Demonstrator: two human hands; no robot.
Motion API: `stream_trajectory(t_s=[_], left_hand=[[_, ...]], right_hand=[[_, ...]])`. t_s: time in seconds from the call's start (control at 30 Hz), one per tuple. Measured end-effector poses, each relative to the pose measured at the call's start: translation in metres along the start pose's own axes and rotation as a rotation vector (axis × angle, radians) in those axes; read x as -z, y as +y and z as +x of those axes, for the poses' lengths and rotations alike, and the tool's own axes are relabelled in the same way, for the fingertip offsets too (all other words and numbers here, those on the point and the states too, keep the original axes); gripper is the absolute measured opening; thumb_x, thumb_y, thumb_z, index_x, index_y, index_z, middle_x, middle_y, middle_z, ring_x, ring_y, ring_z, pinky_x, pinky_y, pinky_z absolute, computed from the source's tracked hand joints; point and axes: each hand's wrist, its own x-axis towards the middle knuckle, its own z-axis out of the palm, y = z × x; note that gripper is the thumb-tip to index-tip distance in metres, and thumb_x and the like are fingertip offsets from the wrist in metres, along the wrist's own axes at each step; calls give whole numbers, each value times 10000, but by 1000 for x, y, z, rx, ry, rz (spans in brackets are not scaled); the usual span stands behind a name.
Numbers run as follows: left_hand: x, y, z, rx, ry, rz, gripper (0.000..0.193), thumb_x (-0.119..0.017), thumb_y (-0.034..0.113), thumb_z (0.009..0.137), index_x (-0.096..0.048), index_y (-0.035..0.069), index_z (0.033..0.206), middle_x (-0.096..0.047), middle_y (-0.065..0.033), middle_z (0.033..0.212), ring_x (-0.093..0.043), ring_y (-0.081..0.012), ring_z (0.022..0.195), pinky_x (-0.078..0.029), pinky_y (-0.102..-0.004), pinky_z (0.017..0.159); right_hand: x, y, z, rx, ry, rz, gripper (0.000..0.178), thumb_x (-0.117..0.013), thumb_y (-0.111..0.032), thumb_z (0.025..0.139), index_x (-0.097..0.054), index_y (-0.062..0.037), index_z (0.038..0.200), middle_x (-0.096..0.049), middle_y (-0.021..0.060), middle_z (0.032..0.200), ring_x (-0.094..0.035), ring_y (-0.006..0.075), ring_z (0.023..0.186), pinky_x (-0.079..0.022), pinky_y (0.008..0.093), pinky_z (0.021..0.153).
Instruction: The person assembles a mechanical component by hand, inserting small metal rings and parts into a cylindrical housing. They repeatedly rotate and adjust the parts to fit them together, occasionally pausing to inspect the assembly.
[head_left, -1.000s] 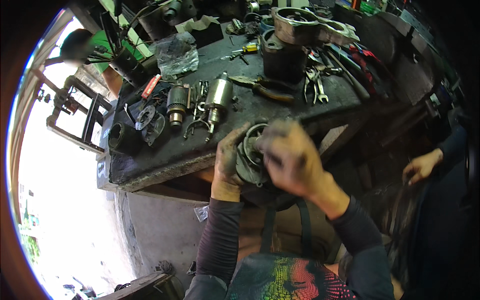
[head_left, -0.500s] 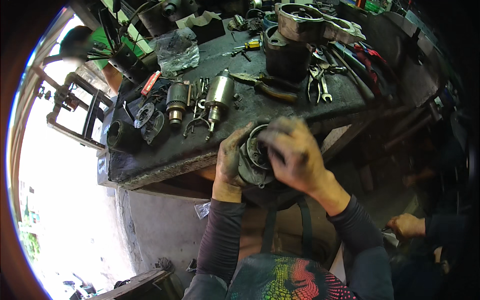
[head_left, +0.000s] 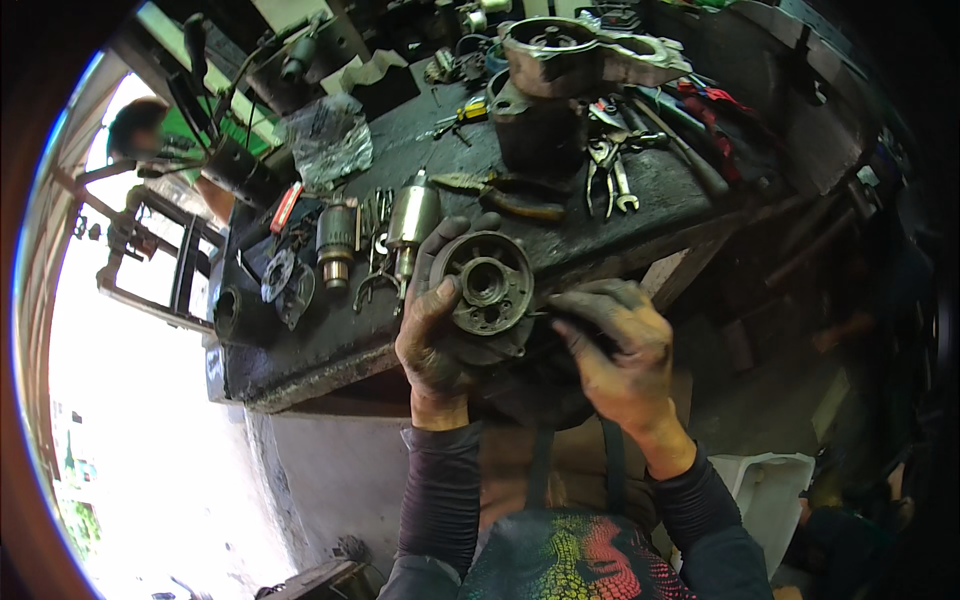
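Note:
My left hand (head_left: 432, 345) grips a round grey metal motor housing (head_left: 463, 322) by its side, thumb on the rim. The open face of the housing is turned up, showing a central ring and a recessed interior. Just right of the rim, my right hand (head_left: 622, 352) is closed, thumb and fingers drawn together. A tiny thin glint shows at its fingertips, too small to name. Behind the housing on the bench lie a silver cylindrical solenoid (head_left: 414, 212), a motor armature (head_left: 337, 240) and a metal fork lever (head_left: 378, 280).
The dark workbench (head_left: 320, 358) carries pliers (head_left: 520, 200), a wrench (head_left: 624, 188), a yellow-handled screwdriver (head_left: 470, 108) and a large metal casing (head_left: 545, 75) on a dark pot. Crumpled plastic (head_left: 330, 140) lies at the far left. A white bin (head_left: 770, 500) stands lower right. Another person (head_left: 140, 130) is beyond the bench.
My right hand has come off the housing's open face, moving right and down. My left hand has shifted left with the housing, whose face now shows. The view has turned a little.

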Motion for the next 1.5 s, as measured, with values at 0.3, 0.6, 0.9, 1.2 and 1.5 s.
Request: stream_trajectory(t_s=[0.3, 0.6, 0.9, 1.2, 1.5], left_hand=[[11, 2, 28, -81, -125, 355, 626, -714, 274, 844, -575, -70, 1347, -661, -238, 1315, -675, -289, 1164, -559, -400, 1026], [7, -6, 26, -133, -73, 502, 438, -542, 328, 1089, -659, -64, 1246, -714, -178, 1223, -698, -252, 1088, -557, -371, 984], [14, -8, 27, -102, 44, 448, 429, -533, 306, 1080, -650, -68, 1252, -726, -170, 1193, -703, -236, 1073, -562, -355, 973], [3, -5, 21, -125, 146, 434, 496, -402, 292, 1079, -640, -85, 1299, -716, -183, 1218, -698, -269, 1118, -569, -390, 1003], [16, 5, -32, 398, 386, -260, 568, -461, 279, 1035, -534, -139, 1412, -647, -328, 1334, -654, -451, 1227, -549, -588, 1066]], right_hand=[[-16, 16, 16, 240, 19, -188, 403, -815, -55, 790, -626, -46, 1145, -665, 191, 1061, -672, 400, 992, -563, 464, 845], [-23, 19, 29, 304, -64, -81, 273, -774, -58, 713, -662, -22, 959, -673, 206, 994, -667, 422, 916, -581, 495, 768], [-34, 18, 21, 62, 22, -147, 320, -776, -72, 768, -662, -12, 1062, -693, 237, 1063, -690, 429, 996, -594, 478, 879], [-47, 23, 17, 337, 54, -43, 518, -797, -31, 725, -583, -56, 1197, -657, 217, 1095, -650, 436, 1012, -547, 536, 874], [18, 21, 26, 35, -83, 1, 243, -788, -22, 840, -711, -78, 1064, -694, 78, 975, -674, 275, 874, -527, 389, 793]])
